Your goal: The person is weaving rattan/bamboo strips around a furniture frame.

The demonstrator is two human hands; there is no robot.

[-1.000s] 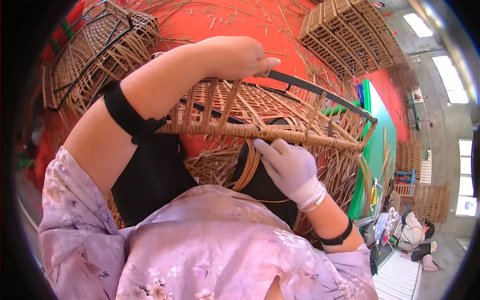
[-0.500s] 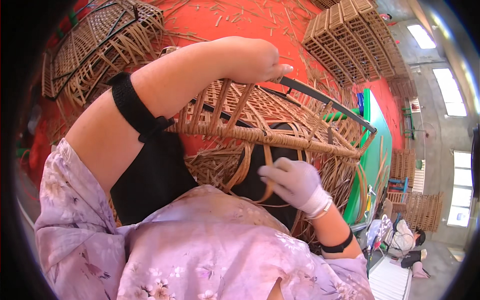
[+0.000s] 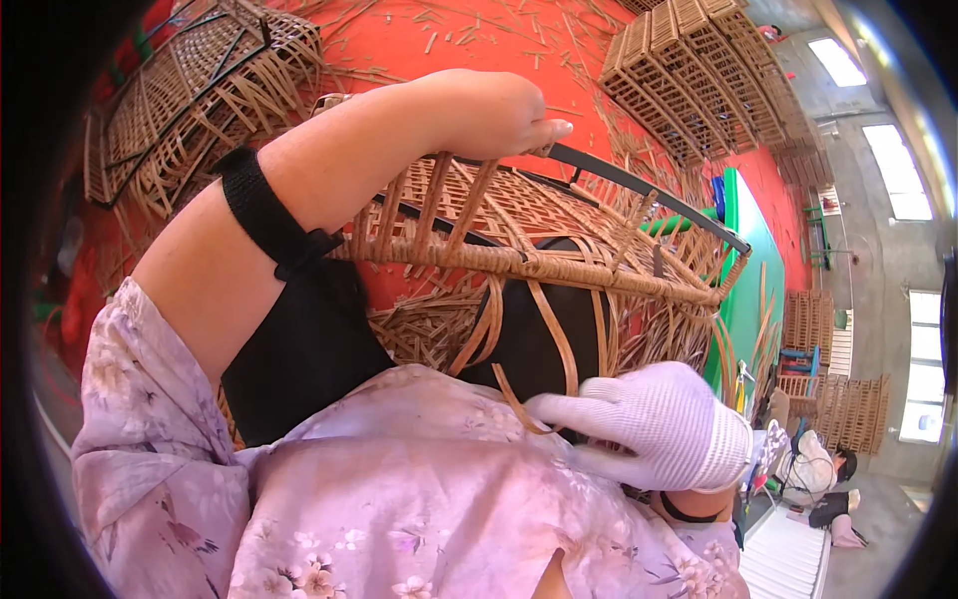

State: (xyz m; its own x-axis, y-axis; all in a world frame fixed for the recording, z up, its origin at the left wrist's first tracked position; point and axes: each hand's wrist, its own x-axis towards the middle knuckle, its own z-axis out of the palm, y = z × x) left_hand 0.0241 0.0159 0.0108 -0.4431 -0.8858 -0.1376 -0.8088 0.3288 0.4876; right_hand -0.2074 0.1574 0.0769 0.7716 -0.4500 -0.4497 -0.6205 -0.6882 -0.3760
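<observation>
Across my lap rests a half-woven wicker basket point(image 3: 589, 278), with a wrapped rim along its near side and a dark flat frame bar point(image 3: 649, 197) along its far side. My bare left hand point(image 3: 499, 115) is closed over the end of that bar, its thumb stretched along it; the other fingers are mostly hidden. A brown wicker strip point(image 3: 555, 337) hangs from the near rim and curves toward my lap. My right hand point(image 3: 654, 424), in a white knitted glove, pinches this strip low down, close to my body. Other loose strips loop beside it.
A woven piece with dark bars point(image 3: 210, 110) lies at the upper left. Stacked wicker baskets point(image 3: 689, 90) stand at the upper right on the red floor point(image 3: 399, 45), among scattered scraps. A green panel point(image 3: 753, 270) is right of my basket. Another person point(image 3: 806, 469) sits farther right.
My right hand has pulled back from the rim, down and to the right toward my body, drawing the strip straighter. My left hand stays on the bar, with only a slight shift.
</observation>
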